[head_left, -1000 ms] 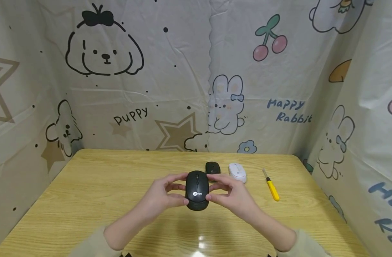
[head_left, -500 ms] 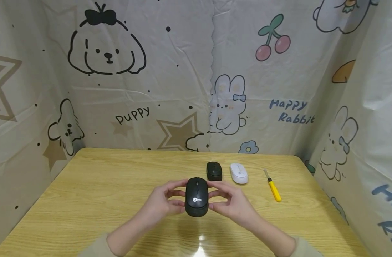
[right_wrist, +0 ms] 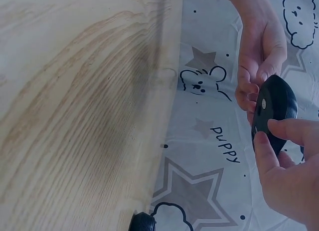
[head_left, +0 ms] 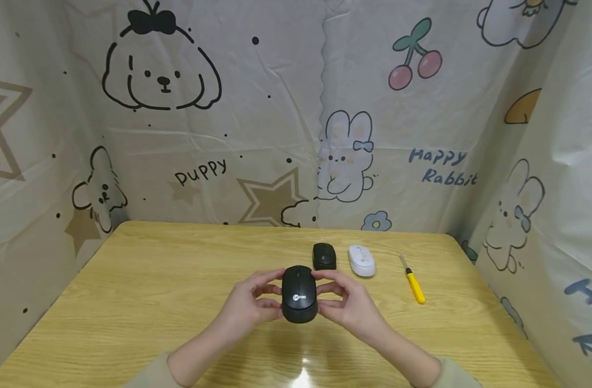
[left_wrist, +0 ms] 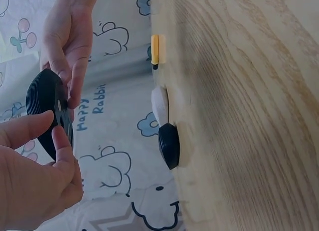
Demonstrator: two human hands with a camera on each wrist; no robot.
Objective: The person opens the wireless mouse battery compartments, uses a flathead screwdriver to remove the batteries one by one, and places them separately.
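A black computer mouse (head_left: pixel 299 291) with a white logo is held up over the table between both hands. My left hand (head_left: pixel 252 302) grips its left side with thumb and fingertips; my right hand (head_left: pixel 346 299) grips the right side the same way. In the left wrist view the mouse (left_wrist: pixel 45 99) shows its ribbed edge and part of its underside, well clear of the wooden surface. The right wrist view shows the underside of the mouse (right_wrist: pixel 271 104) with a small round light spot.
Behind the hands on the wooden table (head_left: pixel 179 269) lie a second black mouse (head_left: pixel 324 255) and a white mouse (head_left: pixel 362 261). Farther right is a screwdriver (head_left: pixel 415 286) with a yellow handle. Printed cloth (head_left: pixel 257 108) hangs around the back and sides.
Both hands have lowered the mouse slightly toward me and tilted it, so less of its rear edge shows than a second ago. The second black mouse is less covered by the hand.
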